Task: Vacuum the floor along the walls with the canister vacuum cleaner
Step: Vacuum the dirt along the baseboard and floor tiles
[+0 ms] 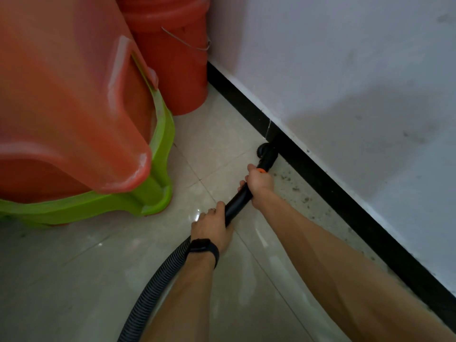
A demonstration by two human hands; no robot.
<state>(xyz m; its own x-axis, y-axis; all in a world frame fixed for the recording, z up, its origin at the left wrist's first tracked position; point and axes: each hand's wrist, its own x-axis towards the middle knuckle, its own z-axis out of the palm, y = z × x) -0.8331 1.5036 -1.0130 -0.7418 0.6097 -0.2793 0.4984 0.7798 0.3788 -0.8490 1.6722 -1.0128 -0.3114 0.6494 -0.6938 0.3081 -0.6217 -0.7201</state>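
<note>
Left hand (pixel 212 228), right hand (pixel 260 181) — 1 wand (pixel 238 203)

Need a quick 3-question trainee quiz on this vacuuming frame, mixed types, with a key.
1. True or false: the left hand and the right hand both grip the black tube.
2. The brush nozzle is: A) at the black baseboard; B) under the green stool; C) inside the red bucket.
3. Which wrist wears the black band?

Key: 1 true; 2 A; 3 left.
</note>
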